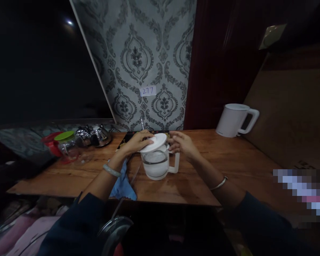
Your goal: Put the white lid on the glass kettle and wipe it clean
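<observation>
A clear glass jug (156, 164) with a white handle and some water in it stands on the wooden table (208, 167). Its round white lid (155, 143) sits tilted on the rim. My left hand (137, 142) grips the lid's left edge from above. My right hand (181, 143) holds the lid's right edge, just above the jug's handle. A blue cloth (122, 184) lies under my left forearm, hanging over the table's front edge.
A white electric kettle (234, 120) stands at the back right. At the back left are a glass jar with a green lid (66, 144), a red item (51, 143) and a shiny metal teapot (100, 135). A dark tray (128, 137) lies behind the jug.
</observation>
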The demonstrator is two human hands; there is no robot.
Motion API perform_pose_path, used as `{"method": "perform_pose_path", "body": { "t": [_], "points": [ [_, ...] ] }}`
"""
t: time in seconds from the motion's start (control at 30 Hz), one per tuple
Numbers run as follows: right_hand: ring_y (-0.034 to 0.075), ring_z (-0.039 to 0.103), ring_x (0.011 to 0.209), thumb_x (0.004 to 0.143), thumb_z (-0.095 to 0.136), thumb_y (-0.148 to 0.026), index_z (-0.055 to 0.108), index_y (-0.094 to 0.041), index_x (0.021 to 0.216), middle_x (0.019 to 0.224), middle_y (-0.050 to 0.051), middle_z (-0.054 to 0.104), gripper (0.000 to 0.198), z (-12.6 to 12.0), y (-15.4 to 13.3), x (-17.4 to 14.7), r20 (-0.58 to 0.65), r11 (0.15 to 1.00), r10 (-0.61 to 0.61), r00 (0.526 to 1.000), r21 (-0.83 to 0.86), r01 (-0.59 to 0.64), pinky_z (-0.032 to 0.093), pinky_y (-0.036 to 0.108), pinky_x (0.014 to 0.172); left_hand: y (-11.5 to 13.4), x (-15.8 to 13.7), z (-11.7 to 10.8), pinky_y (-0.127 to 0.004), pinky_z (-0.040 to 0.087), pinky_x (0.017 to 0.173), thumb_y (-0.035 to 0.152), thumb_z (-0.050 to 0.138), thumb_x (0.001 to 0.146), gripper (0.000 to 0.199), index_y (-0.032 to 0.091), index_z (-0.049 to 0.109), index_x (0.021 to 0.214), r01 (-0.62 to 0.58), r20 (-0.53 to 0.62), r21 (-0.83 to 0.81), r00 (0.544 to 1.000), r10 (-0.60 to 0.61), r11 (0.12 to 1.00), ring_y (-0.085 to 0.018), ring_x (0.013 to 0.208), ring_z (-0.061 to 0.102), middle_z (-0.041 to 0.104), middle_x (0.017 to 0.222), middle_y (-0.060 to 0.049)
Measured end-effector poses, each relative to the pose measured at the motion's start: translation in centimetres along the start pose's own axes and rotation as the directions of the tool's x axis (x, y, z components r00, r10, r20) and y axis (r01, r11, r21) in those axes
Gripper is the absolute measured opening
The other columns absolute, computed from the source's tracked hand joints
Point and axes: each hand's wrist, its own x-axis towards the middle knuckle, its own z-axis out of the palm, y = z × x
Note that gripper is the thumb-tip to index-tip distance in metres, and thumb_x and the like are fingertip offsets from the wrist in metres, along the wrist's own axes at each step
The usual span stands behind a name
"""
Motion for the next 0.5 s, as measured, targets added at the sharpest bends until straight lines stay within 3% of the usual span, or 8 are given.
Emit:
{"method": "perform_pose_path", "body": {
  "t": [0.1,0.2,0.33,0.5],
  "points": [
    [0.013,0.062,0.058,0.077,0.064,-0.03,0.063,-0.021,0.102,0.087,0.005,0.074,0.026,-1.7,1.4,0.0,-0.096,0.975,-0.187,0.978,-0.137,0.173,0.044,0.021,0.045,-0.1,0.2,0.1,-0.031,0.047,0.086,0.034,0.061,0.089,0.032,0.016,0.073,0.113,0.002,0.011,0.021,1.0,-0.002,1.0,-0.019,0.094,0.059,0.066,0.101,-0.007],
    [0.019,0.066,0.077,0.075,0.063,-0.036,0.067,-0.021,0.098,0.092,0.006,0.074,0.029,-3.0,3.5,-0.2,-0.112,0.929,-0.319,0.941,-0.232,0.288,0.053,0.029,0.062,0.0,0.5,0.4,-0.031,0.047,0.085,0.031,0.063,0.088,0.031,0.015,0.074,0.111,-0.007,0.027,0.068,1.0,0.005,0.998,-0.019,0.091,0.059,0.064,0.097,-0.006],
    [0.024,0.067,0.094,0.075,0.063,-0.042,0.069,-0.021,0.1,0.101,0.008,0.074,0.033,-3.7,6.0,-0.9,-0.088,0.915,-0.338,0.937,-0.262,0.306,0.054,0.039,0.085,0.3,0.8,0.7,-0.03,0.046,0.081,0.026,0.063,0.087,0.027,0.015,0.074,0.109,-0.001,0.047,0.175,0.999,-0.007,0.985,-0.018,0.088,0.057,0.061,0.093,-0.005],
    [0.025,0.066,0.098,0.077,0.061,-0.047,0.071,-0.021,0.101,0.105,0.008,0.075,0.037,-3.7,7.5,-1.4,-0.068,0.907,-0.344,0.937,-0.284,0.312,0.051,0.04,0.091,0.8,1.1,0.6,-0.029,0.046,0.079,0.024,0.063,0.087,0.027,0.015,0.073,0.11,-0.012,0.096,0.249,0.995,-0.012,0.968,-0.019,0.086,0.056,0.059,0.091,-0.005]
  ]
}}
